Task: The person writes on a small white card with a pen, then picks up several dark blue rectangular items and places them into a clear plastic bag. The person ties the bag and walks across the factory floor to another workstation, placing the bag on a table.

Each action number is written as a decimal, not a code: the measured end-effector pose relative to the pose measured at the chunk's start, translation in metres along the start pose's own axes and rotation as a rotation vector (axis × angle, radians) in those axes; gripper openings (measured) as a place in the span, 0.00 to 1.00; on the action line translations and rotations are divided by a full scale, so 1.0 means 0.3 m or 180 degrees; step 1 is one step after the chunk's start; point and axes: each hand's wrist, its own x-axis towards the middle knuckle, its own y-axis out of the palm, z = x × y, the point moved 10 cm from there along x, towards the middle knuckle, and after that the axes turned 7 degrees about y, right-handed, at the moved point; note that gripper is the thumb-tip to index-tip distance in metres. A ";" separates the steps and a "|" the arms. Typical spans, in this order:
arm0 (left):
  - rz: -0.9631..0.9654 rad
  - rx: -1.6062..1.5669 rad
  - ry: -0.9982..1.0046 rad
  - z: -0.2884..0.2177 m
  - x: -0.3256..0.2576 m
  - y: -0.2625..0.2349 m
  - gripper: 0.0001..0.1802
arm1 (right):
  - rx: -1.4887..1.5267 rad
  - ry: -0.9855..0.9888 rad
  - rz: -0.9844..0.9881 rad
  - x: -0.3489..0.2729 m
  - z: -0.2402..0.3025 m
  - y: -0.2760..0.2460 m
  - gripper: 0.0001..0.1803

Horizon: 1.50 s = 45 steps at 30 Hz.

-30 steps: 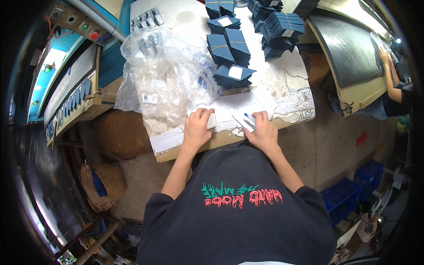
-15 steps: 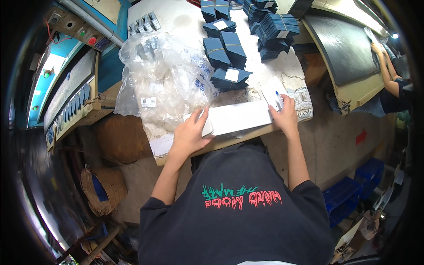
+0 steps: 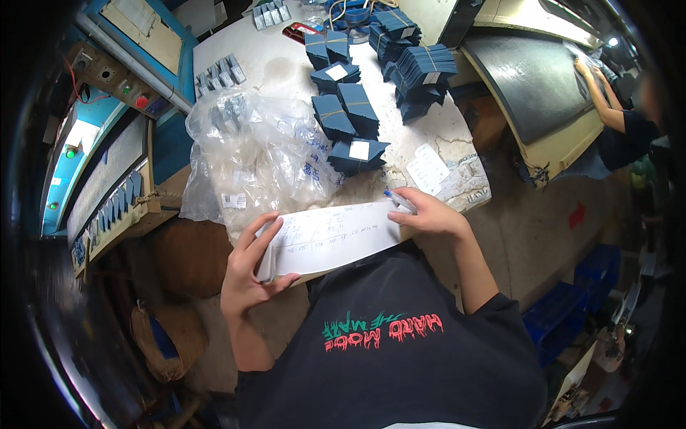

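Note:
A long white paper sheet (image 3: 336, 239) with handwritten lines stretches between my two hands at the table's near edge. My left hand (image 3: 246, 268) is closed around its left end, where a thick white edge (image 3: 266, 263), perhaps folded or stacked paper, shows between thumb and fingers. At the other end my right hand (image 3: 434, 216) pinches the sheet and also holds a pen (image 3: 399, 201) with a blue tip. Beyond the right hand, a white slip with writing (image 3: 427, 169) lies on the table.
Banded stacks of dark blue pieces (image 3: 348, 111) stand mid-table, with more stacks (image 3: 421, 75) to the right. A crumpled clear plastic bag (image 3: 261, 154) covers the left side, near small grey packets (image 3: 220, 74). At far right a person (image 3: 618, 118) works at a dark-topped table (image 3: 536, 86).
Both hands have drawn the paper left and nearer my body. It has tilted, so its handwriting now shows. The right hand has come away from the white slip, which stays on the table.

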 end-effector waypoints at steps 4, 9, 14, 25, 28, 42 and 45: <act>-0.0397 0.0229 0.0209 -0.020 -0.031 -0.107 0.52 | 0.1079 -0.0114 0.0643 0.033 0.117 0.010 0.28; -0.2442 0.0586 -0.0244 0.066 -0.132 -0.261 0.42 | 0.2114 -0.0201 0.0802 0.048 0.382 -0.142 0.13; -0.3981 -0.3015 -0.0708 0.335 -0.163 -0.112 0.23 | 0.1512 -0.1446 0.0185 0.106 0.757 -0.229 0.12; -0.4164 -0.3973 -0.0153 0.335 0.015 -0.369 0.03 | -0.0167 -0.1332 0.0257 0.359 1.153 -0.112 0.18; -0.4312 -0.3577 0.0137 0.353 0.051 -0.551 0.06 | -0.1771 -0.2107 -0.0658 0.365 1.364 -0.177 0.10; -0.4389 -0.2971 0.0470 0.485 0.412 -1.361 0.13 | -0.3346 -0.3432 -0.3127 0.803 2.482 -0.154 0.19; -0.4411 -0.3122 0.0372 0.527 0.515 -1.454 0.16 | -0.3256 -0.3409 -0.3060 0.916 2.661 -0.101 0.17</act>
